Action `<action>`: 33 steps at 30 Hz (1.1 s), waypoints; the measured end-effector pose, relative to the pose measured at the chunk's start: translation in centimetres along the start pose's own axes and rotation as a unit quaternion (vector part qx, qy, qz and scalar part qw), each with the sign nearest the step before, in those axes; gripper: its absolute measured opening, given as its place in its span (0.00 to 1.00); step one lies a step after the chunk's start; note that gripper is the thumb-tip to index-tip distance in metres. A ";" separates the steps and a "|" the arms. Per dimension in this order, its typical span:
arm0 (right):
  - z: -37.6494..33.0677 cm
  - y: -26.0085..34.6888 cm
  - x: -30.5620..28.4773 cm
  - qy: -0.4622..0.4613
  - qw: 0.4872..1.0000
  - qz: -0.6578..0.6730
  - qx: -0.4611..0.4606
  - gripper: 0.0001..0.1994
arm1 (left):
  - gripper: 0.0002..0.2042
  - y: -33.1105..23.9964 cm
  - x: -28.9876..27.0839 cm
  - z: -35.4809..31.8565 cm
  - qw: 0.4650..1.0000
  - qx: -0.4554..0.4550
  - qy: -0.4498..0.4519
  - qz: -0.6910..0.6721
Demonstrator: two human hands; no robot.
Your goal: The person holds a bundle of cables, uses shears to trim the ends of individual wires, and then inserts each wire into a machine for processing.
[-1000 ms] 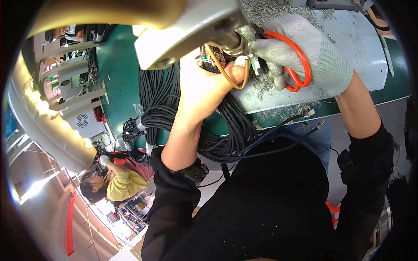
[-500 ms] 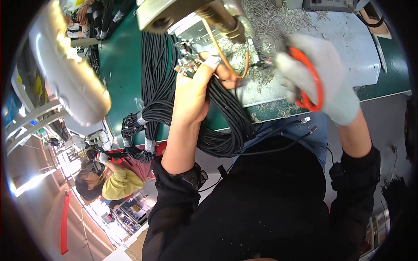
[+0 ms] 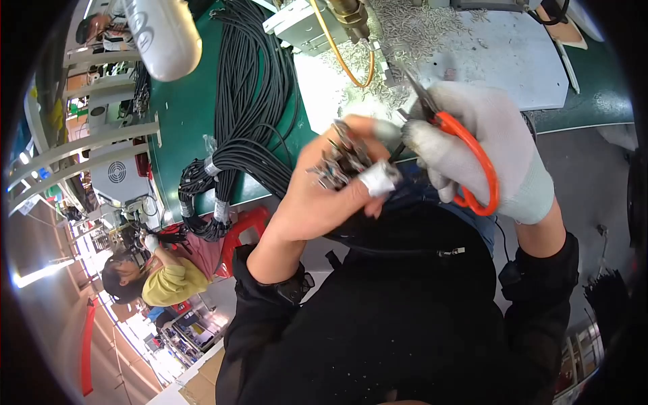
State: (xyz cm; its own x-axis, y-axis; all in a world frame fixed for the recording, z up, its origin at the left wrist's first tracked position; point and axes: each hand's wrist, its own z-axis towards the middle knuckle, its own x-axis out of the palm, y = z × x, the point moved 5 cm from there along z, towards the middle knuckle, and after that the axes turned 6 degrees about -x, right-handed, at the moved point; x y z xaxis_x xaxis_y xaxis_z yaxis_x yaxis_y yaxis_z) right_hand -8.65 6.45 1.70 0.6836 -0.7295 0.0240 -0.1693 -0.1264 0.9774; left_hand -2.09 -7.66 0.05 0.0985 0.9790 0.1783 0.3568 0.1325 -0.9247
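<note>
1. You stand at a green tabletop (image 3: 189,121) in a busy workshop; another person in a yellow top (image 3: 169,283) works at the near left, well apart from you.
2. A thick bundle of black cables (image 3: 250,101) lies along the tabletop and hangs off its near edge, banded with tape so the strands stay together.
3. A pale sheet (image 3: 499,61) at the far right catches a scatter of small metal offcuts (image 3: 412,27), which keeps the scrap in one place.
4. Your right hand (image 3: 486,155), gloved in white, has its grip closed round orange-handled snips (image 3: 472,162), the blades pointing left toward the work.
5. Your left hand (image 3: 324,196), bare with a taped finger, pinches a cluster of small metal connectors (image 3: 341,158), raised just above the tabletop's near edge so the blades can reach it.
</note>
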 end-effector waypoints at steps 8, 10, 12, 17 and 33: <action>-1.7 0.6 -0.5 -0.145 0.876 -0.338 -0.313 0.10 | 0.11 -1.1 0.0 0.0 0.992 0.027 -0.081 0.091; -1.9 0.4 -0.8 -0.121 0.880 -0.342 -0.306 0.10 | 0.12 -0.9 0.0 0.2 0.995 0.002 -0.066 0.081; -1.8 0.8 -0.6 -0.074 0.882 -0.347 -0.310 0.10 | 0.12 -0.7 -0.1 0.3 0.997 -0.013 -0.044 0.067; -2.1 -0.8 -0.7 -0.005 1.000 -0.017 -0.019 0.08 | 0.12 -1.6 1.6 -1.0 0.959 0.158 -0.123 0.202; -4.3 0.2 3.0 -0.231 0.754 -0.496 -0.365 0.08 | 0.07 -1.5 0.7 -1.4 0.980 -0.041 -0.045 -0.189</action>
State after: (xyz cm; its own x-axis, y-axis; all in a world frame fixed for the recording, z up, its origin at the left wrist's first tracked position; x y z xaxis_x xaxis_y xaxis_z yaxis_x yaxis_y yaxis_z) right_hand -3.62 7.12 2.87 -0.1309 -0.6966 -0.7054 0.8129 -0.4827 0.3259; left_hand -1.20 -7.35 2.01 -0.1358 0.8722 0.4699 0.4255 0.4796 -0.7674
